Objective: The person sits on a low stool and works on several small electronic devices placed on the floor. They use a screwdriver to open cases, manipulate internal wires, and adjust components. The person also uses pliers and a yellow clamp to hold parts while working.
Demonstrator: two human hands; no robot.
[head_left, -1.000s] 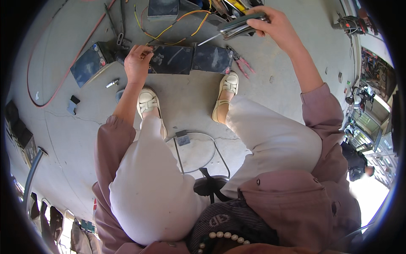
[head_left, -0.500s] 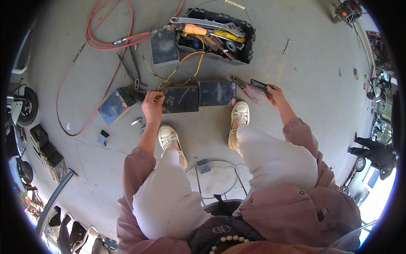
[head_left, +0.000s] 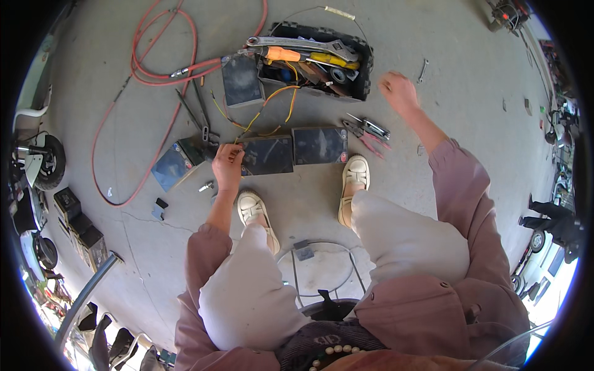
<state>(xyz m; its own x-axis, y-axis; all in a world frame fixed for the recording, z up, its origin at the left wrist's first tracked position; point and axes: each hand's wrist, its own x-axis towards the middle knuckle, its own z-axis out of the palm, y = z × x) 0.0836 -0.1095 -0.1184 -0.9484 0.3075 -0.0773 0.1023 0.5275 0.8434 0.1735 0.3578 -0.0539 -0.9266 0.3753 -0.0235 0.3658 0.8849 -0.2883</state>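
My left hand (head_left: 228,166) is pinched closed at the left end of a dark, box-shaped battery (head_left: 267,156). A thin yellow wire (head_left: 243,134) runs down into its fingertips; its very end is hidden there. Close against that battery on the right sits a second one (head_left: 320,146). My right hand (head_left: 399,91) hangs beyond them, right of the black tool box (head_left: 334,94), its fingers curled with nothing visible in them. Between that hand and my right shoe, red-handled pliers (head_left: 372,141) lie on the floor beside a folding metal tool (head_left: 375,128).
An adjustable wrench (head_left: 303,44) and orange- and yellow-handled tools lie across the box. Another battery (head_left: 242,80) stands left of it, a tilted one (head_left: 176,166) nearer. A red hose (head_left: 94,157) loops at left. A small wrench (head_left: 423,71) lies at right.
My right hand has let go of the folding tool, which now lies by the pliers, and has moved farther away toward the tool box. My left hand stays at the battery's end.
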